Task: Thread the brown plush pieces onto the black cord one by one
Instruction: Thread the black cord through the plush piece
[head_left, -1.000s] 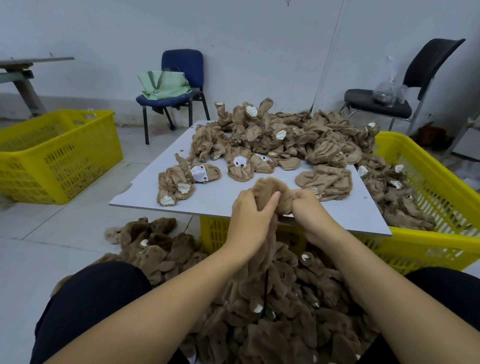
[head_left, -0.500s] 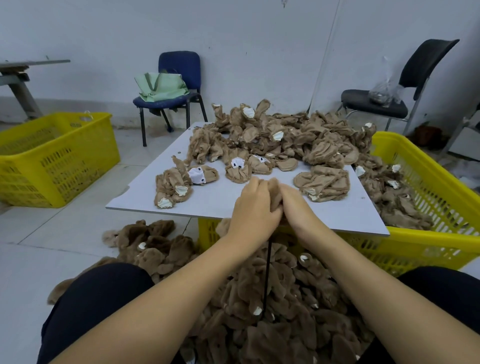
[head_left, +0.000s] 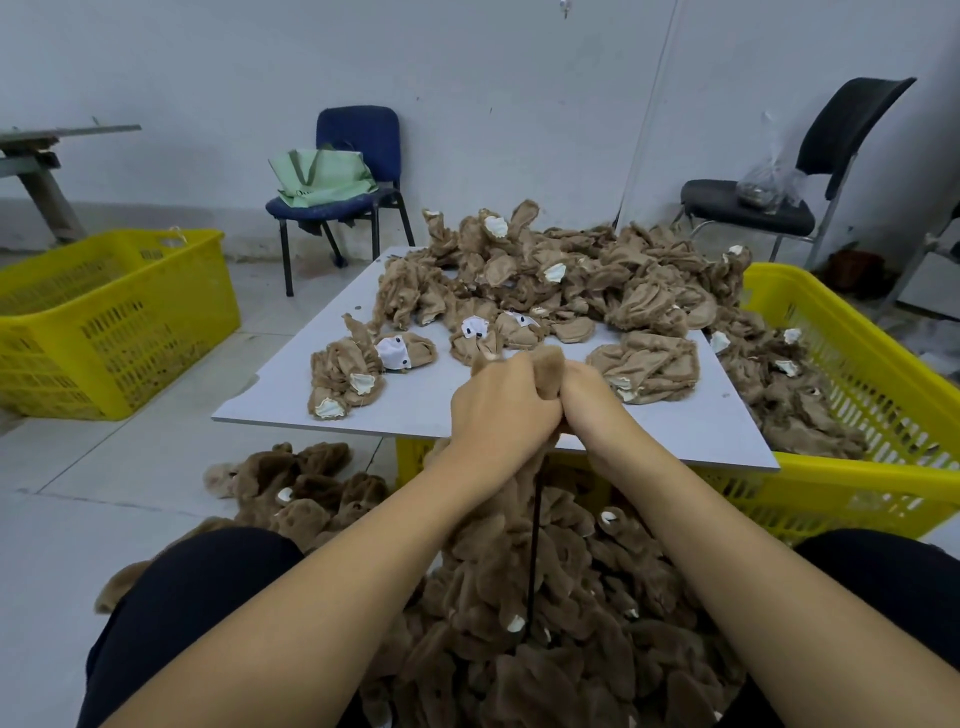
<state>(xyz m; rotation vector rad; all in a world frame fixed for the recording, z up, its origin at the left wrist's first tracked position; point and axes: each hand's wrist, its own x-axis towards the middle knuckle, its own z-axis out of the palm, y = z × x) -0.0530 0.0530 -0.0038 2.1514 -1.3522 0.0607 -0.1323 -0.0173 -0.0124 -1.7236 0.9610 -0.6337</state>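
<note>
My left hand (head_left: 501, 408) and my right hand (head_left: 589, 400) are pressed together over the near edge of the white board (head_left: 415, 410), both gripping one brown plush piece (head_left: 548, 366) that bulges up between them. A black cord (head_left: 534, 551) hangs straight down from under the hands into a thick bunch of threaded brown plush pieces (head_left: 545, 623) lying between my knees. Loose plush pieces (head_left: 545, 275) are heaped on the far half of the board.
The board rests on a yellow crate (head_left: 852, 488) with more plush at its right side. A second yellow crate (head_left: 109, 317) stands on the floor at left. A blue chair with a green bag (head_left: 332, 182) and a black chair (head_left: 769, 208) stand by the wall.
The plush piece stood tall above both hands a second ago; now the hands have closed together around it and only its top shows. The cord below is more exposed.
</note>
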